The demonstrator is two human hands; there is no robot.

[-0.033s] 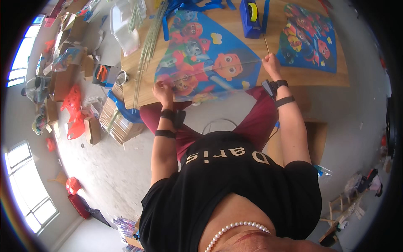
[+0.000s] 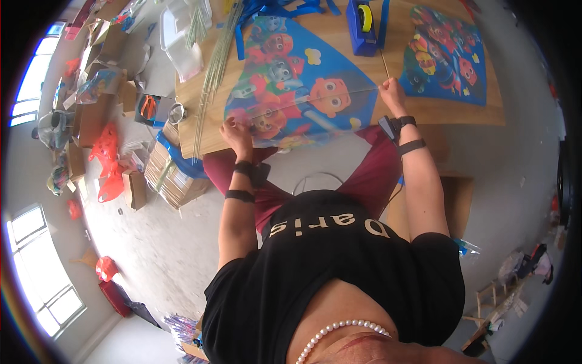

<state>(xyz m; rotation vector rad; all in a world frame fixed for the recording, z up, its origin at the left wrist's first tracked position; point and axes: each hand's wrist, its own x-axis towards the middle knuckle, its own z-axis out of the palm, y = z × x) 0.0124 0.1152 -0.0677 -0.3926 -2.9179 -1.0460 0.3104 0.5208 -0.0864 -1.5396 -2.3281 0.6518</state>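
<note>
A printed plastic sheet (image 2: 303,85), blue with colourful cartoon figures, lies over the table's near edge above my knees. Its lower part looks hazy and see-through. My left hand (image 2: 236,134) is closed in a pinch at the sheet's left corner. At its right corner my right hand (image 2: 393,96) is pinched shut as well. A thin straight line crosses the sheet from hand to hand; whether it is a fold, a strip or a rod I cannot tell. Just beyond the right hand, a thin brown stick (image 2: 384,64) points toward a blue tape dispenser (image 2: 362,41).
A second printed sheet (image 2: 445,54) lies at the right of the wooden table (image 2: 494,113). Long pale sticks (image 2: 212,79) and blue ribbon (image 2: 297,10) lie left and far. A tape roll (image 2: 176,113) sits at the left edge. Cardboard boxes (image 2: 97,118) crowd the floor left.
</note>
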